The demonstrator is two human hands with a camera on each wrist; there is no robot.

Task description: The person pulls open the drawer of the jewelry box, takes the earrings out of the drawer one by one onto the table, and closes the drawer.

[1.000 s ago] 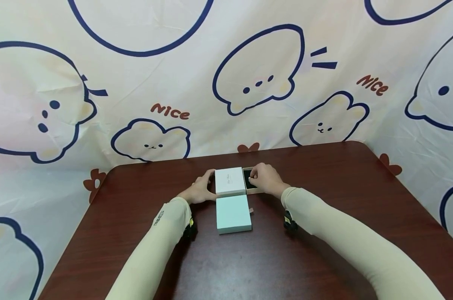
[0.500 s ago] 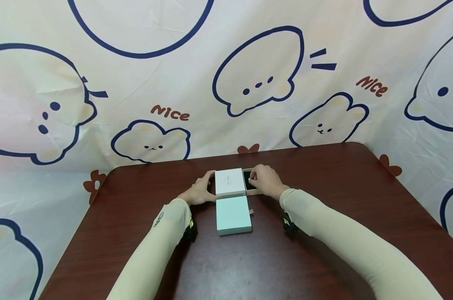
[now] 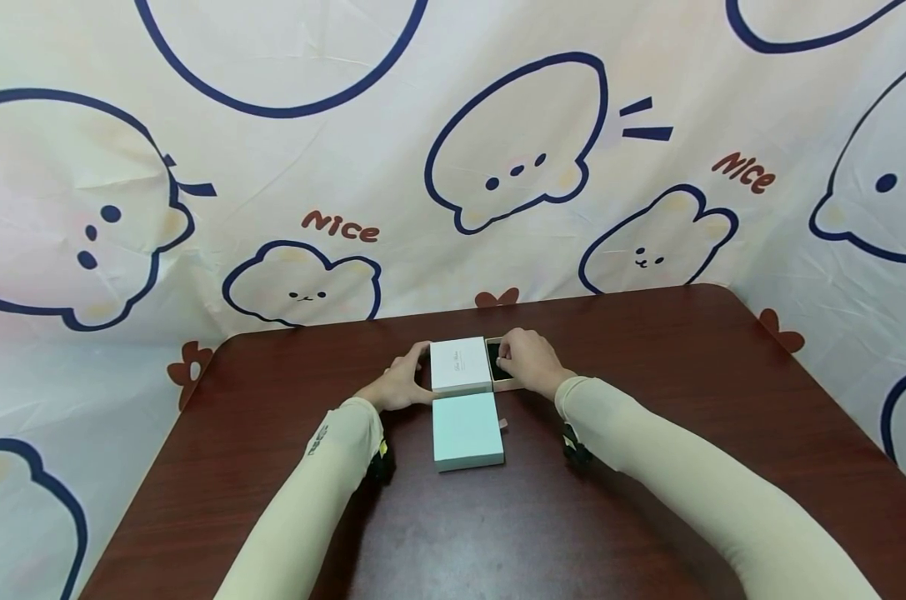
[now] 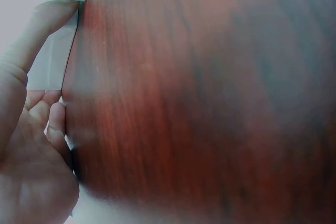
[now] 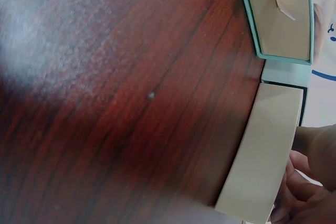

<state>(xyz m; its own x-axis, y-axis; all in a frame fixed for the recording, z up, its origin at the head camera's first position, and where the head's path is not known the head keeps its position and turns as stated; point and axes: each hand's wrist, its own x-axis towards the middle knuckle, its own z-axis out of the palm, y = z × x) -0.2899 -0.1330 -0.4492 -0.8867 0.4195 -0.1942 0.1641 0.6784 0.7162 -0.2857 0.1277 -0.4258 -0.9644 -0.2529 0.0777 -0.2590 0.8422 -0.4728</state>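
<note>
A white slide-out box (image 3: 460,365) with small print on its lid lies near the middle of the table. My left hand (image 3: 397,383) holds its left side, with the thumb at the near side and the fingers at the far side. From the box's right side the tan drawer (image 5: 262,156) sticks out, showing a black inside. My right hand (image 3: 533,362) reaches over this drawer with curled fingers dipping into it. Whether those fingertips pinch anything is hidden. Just in front, a pale teal box (image 3: 468,432) sits against the white one, its drawer pushed in.
A ribbon tab (image 5: 283,6) stands out from the teal box's tan drawer face. The dark red-brown wooden table (image 3: 453,533) spreads around both boxes. Behind it hangs a printed cloth (image 3: 407,167) with cartoon outlines.
Hardly anything differs. My right wrist and forearm have shifted slightly to the left, while the left hand and both boxes stay where they were.
</note>
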